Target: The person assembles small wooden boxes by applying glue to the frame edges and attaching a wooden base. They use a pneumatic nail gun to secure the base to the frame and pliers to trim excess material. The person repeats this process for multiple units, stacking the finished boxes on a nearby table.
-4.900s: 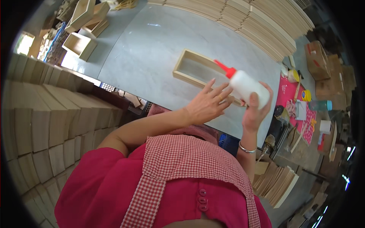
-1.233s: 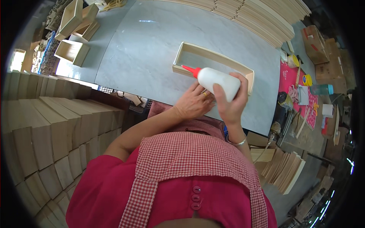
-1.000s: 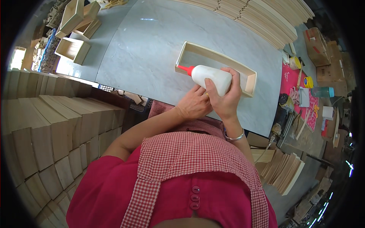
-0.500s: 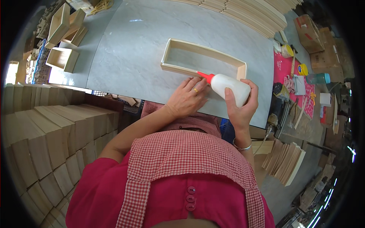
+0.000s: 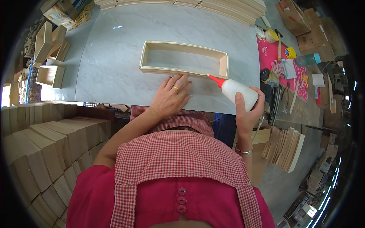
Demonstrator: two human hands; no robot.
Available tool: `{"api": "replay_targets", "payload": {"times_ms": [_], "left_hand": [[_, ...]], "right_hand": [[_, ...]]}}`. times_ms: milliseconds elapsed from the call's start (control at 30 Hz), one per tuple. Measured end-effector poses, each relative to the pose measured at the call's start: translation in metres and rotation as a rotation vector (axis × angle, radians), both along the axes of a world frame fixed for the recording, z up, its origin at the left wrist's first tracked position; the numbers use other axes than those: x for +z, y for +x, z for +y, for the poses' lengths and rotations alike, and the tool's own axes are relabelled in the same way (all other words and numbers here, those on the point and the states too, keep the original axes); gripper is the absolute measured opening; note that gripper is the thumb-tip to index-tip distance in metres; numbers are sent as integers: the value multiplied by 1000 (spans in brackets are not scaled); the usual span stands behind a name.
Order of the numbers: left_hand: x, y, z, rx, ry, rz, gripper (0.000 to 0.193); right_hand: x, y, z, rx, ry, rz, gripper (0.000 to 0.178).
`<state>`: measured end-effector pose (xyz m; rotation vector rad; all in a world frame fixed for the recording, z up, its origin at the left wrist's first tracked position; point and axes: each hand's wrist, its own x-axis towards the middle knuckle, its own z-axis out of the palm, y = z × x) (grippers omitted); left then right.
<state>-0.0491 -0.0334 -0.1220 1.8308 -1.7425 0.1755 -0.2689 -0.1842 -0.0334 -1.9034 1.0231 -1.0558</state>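
Observation:
A shallow rectangular wooden frame [image 5: 186, 50], bottomless with grey tabletop showing inside, lies on the table [image 5: 114, 72]. Whitish glue shows along parts of its upper edge. In my right hand [image 5: 249, 116] is a white squeeze bottle [image 5: 239, 94] with a red pointed nozzle, tilted so its tip meets the near edge of the frame towards the right corner. My left hand [image 5: 169, 99], wearing a gold ring, is palm down at the table's front. Its fingers are stretched out and their tips reach the frame's near side, left of the nozzle; whether they press on it, I cannot tell.
Stacked wooden strips [image 5: 213, 7] line the table's far side. Small wooden boxes [image 5: 51, 76] stand at the left, above piled wooden blocks [image 5: 38, 152]. To the right lie a pink cloth [image 5: 268, 49], yellow-lidded tubs, a hammer and cardboard boxes [image 5: 311, 30]. Thin boards [image 5: 283, 148] stand lower right.
The nozzle has slid right along the frame's near edge, from about its middle to near the right corner. My left hand now sits farther from the bottle. The whole view has shifted.

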Motion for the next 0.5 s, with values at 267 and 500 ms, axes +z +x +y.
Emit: {"api": "replay_targets", "payload": {"times_ms": [267, 500], "left_hand": [[2, -1, 1, -1, 19, 5, 49], [4, 0, -1, -13, 29, -16, 47]], "right_hand": [[5, -17, -4, -98, -36, 55, 52], [10, -33, -10, -175, -53, 79, 49]]}}
